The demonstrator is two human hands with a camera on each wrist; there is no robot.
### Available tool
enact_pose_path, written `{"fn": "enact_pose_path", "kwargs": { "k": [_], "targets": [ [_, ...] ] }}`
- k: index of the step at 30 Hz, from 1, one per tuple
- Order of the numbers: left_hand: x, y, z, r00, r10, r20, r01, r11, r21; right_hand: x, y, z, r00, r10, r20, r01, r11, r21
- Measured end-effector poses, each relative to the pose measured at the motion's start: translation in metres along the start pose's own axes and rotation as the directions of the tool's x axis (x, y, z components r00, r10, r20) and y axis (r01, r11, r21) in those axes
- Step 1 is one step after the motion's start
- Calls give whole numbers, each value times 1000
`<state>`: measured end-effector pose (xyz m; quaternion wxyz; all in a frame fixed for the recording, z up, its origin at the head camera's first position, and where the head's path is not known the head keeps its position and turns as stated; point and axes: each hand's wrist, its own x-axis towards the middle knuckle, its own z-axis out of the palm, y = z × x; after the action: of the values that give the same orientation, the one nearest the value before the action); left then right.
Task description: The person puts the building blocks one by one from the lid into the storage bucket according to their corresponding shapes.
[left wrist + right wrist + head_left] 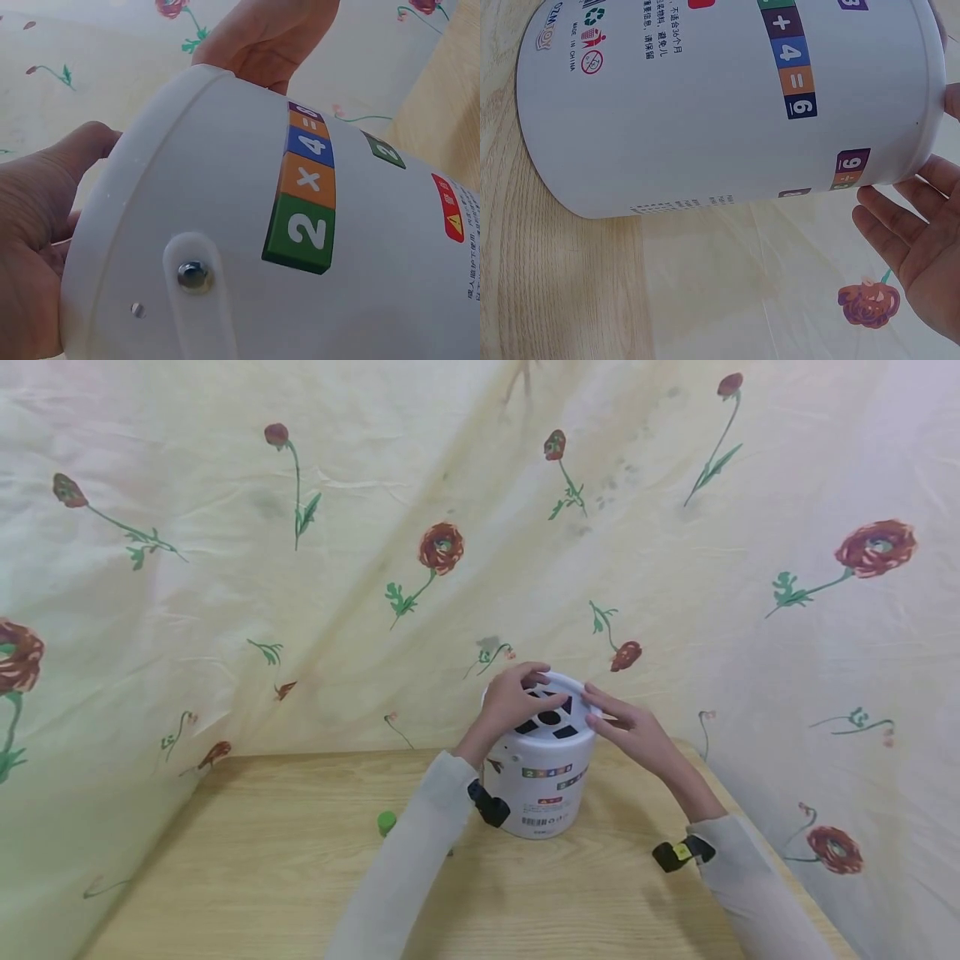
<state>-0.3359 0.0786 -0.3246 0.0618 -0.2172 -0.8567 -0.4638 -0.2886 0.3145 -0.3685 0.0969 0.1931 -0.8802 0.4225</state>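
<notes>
A white bucket [543, 793] with printed sums and coloured number tiles stands upright on the wooden table. On its top sits a white lid [577, 718] with dark shaped holes. My left hand [510, 700] is at the lid's left side, thumb over the top and bent fingers at the far rim. On the right side, my right hand [636, 735] touches the rim, its fingers [889, 232] fairly straight along the bucket's upper wall. The left wrist view shows a handle end with a metal rivet [195, 277] near the rim.
A small green round object [386, 822] lies on the table [300, 852], left of the bucket and beside the left sleeve. Flower-printed cloth [337, 568] hangs behind the table and along both its sides.
</notes>
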Motion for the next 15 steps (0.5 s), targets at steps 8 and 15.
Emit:
{"fn": "enact_pose_path", "kwargs": {
  "k": [8,15],
  "targets": [
    [-13,-15,-22,994,101,-42,-105,987,-123,1,-1,1,1000,-6,-3,6,1000,-8],
    [-26,-37,-48,984,136,-117,-151,981,-123,2,1,1,1000,-1,-11,1,1000,-24]
  ]
}}
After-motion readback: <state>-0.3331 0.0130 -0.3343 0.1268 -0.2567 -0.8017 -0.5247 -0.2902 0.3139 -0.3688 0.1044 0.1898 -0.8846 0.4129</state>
